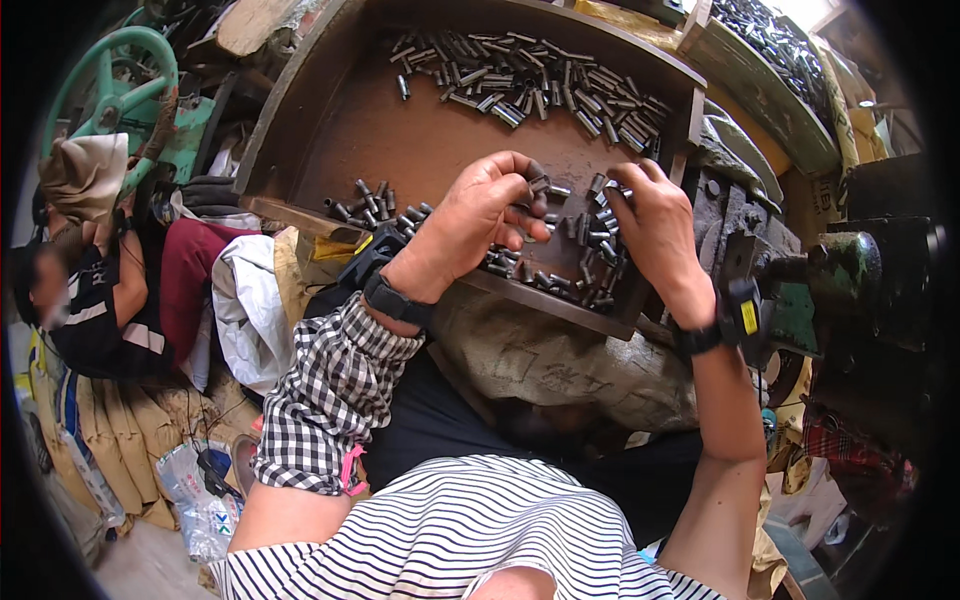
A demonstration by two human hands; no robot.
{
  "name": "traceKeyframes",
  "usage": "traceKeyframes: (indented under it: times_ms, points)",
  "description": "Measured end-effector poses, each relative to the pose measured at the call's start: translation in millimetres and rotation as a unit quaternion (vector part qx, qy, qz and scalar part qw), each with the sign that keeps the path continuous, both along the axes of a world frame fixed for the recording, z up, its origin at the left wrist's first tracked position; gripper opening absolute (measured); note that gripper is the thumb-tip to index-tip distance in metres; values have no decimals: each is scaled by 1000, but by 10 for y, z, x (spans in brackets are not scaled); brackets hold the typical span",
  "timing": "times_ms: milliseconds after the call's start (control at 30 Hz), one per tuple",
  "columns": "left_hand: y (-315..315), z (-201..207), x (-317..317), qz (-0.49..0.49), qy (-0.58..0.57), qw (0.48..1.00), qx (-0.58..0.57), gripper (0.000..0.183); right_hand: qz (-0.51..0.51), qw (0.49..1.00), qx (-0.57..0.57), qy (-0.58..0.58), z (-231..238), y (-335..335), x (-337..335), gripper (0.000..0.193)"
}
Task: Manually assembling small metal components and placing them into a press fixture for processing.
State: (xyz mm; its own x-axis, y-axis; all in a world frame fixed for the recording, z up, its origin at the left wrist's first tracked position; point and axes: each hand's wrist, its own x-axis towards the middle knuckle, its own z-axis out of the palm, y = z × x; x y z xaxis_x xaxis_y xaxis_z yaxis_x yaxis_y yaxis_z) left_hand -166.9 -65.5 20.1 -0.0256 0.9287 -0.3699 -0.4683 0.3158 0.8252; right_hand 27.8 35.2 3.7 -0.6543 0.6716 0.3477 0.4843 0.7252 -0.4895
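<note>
A wooden tray (400, 140) in front of me holds many short, dark metal tubes, heaped along its far side (520, 80) and near edge (600, 255). Over the tray's middle, my left hand (480, 215) is closed with curled fingers. A metal tube (558, 190) sticks out at its fingertips. My right hand (655, 220) reaches in at the right side, thumb and fingers pinched around a shiny metal tube (603, 197) just above the near pile. Its fingers partly hide what they grip. Both wrists wear black bands.
Right of the tray stands a dark machine (850, 260). A second bin of metal pieces (770, 40) lies at the far right. At the left, another person (100, 290) sits near a green handwheel (110, 95). A sack (570, 360) hangs below the tray's near edge.
</note>
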Motion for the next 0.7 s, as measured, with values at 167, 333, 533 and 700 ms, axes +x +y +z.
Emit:
traceKeyframes:
  times_ms: [167, 333, 533, 700]
  points:
    - [-11, -86, -17, -38, 364, 928, 68, 16, 7, 970, 109, -217, -128, 14, -120, 15]
    - [-62, -195, 107, -90, 655, 718, 217, 20, 51, 962, 126, -236, -39, 18, -74, 14]
    - [-23, -262, 179, -157, 742, 619, 204, 12, 41, 974, 75, -207, 65, -289, -101, 7]
    - [-20, -239, 196, -177, 761, 585, 217, 9, 4, 973, 65, -221, -67, -385, -144, 8]
